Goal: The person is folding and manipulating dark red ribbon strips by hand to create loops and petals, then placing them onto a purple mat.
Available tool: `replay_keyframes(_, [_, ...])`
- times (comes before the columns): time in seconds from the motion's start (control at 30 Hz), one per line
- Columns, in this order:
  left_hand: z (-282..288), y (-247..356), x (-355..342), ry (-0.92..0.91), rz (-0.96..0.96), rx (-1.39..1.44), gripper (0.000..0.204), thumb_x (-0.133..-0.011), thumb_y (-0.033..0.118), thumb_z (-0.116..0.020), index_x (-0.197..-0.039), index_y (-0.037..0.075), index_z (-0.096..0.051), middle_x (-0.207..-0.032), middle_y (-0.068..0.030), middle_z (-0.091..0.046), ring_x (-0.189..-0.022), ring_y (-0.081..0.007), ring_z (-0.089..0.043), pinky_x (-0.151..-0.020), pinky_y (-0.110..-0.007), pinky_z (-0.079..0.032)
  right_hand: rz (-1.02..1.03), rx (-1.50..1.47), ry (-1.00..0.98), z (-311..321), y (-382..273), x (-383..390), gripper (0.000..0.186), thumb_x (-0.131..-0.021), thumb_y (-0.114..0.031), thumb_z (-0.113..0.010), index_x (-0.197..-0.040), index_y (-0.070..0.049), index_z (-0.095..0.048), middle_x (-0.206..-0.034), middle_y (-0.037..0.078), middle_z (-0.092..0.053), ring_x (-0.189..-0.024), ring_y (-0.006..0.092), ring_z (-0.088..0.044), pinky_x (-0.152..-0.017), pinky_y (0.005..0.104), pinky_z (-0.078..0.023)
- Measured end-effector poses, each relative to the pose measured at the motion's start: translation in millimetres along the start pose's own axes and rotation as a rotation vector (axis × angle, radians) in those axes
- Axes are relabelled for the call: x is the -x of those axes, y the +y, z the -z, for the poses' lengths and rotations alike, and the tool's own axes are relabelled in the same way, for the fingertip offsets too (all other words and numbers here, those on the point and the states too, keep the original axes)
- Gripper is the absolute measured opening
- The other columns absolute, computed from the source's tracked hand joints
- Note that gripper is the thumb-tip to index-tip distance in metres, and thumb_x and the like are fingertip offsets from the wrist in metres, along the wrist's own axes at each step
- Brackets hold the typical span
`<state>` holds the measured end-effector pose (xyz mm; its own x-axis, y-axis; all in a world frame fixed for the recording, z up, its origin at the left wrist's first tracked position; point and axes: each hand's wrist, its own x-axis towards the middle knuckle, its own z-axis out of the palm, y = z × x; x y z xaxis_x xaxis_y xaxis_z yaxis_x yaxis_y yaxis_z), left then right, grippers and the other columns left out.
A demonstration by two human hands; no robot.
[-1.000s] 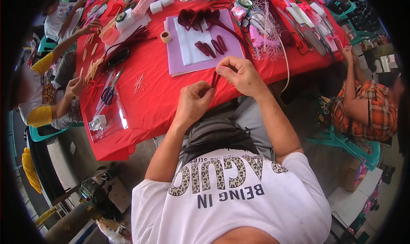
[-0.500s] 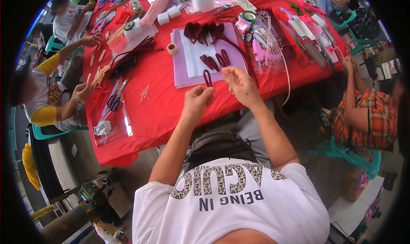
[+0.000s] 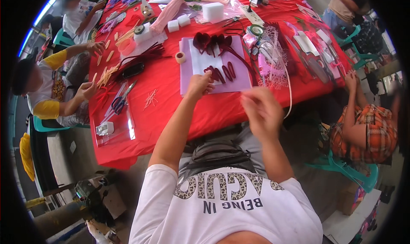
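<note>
My left hand [image 3: 199, 86] reaches over the sheets, its fingers pinched on a dark red pipe-cleaner loop [image 3: 208, 69] beside a row of similar loops [image 3: 226, 73]. These lie on a white sheet [image 3: 200, 61] atop purple sheets [image 3: 186, 82]. Dark red heart-like fuzzy shapes [image 3: 211, 43] rest above the row, with long dark red stems [image 3: 243, 64] trailing to the right. My right hand [image 3: 262, 111] hovers apart from the loops near the front table edge; motion smears its fingers, and I see nothing in it.
The red-covered table [image 3: 166, 111] holds a tape roll [image 3: 180, 57], scissors [image 3: 121, 101], a clear tray [image 3: 113, 133], white foam blocks [image 3: 212, 13], pink netting [image 3: 273, 60] and a power strip [image 3: 253, 16]. People [image 3: 55, 88] sit at left; another person [image 3: 363, 128] sits at right.
My left hand has moved forward, carrying the loop to the row on the sheets. My right hand has pulled back toward me and to the right. The view has shifted slightly.
</note>
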<state>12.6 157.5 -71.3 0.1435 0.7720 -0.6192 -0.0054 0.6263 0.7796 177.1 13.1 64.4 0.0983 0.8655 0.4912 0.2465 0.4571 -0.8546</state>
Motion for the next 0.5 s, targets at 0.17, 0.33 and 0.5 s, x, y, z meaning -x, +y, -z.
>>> replay_keyframes(0.17, [9,-11,-6,0.259,-0.306,-0.729,0.058,-0.083,0.051,-0.047,-0.075,-0.005,-0.064,-0.071,-0.0239,-0.062,-0.076,-0.0374,-0.063,-0.071,-0.045,-0.047,0.978,-0.642,-0.14,43,-114,4,0.009,-0.075,-0.012,-0.059,-0.073,-0.011,-0.049,-0.066,0.001,-0.05,-0.053,0.0127,-0.047,-0.046,0.0279,-0.033])
replay_keyframes(0.33, [-1,3,39,0.234,-0.46,-0.852,0.04,-0.078,0.038,-0.054,-0.077,0.0,-0.065,-0.074,-0.0241,-0.061,-0.075,-0.039,-0.061,-0.07,-0.045,-0.047,1.084,-1.125,-0.29,34,-158,-17,0.01,-0.08,-0.013,-0.052,-0.091,-0.012,-0.053,-0.075,0.005,-0.055,-0.063,0.0199,-0.054,-0.051,0.0286,-0.041])
replay_keyframes(0.5, [4,-14,50,0.181,-0.533,-0.841,0.04,-0.079,0.039,-0.057,-0.085,0.0,-0.064,-0.078,-0.0215,-0.063,-0.076,-0.0344,-0.061,-0.068,-0.041,-0.047,0.943,-1.243,-0.87,42,-171,-39,0.014,-0.086,-0.02,-0.044,-0.088,-0.012,-0.054,-0.076,0.004,-0.059,-0.069,0.0133,-0.058,-0.051,0.0239,-0.041])
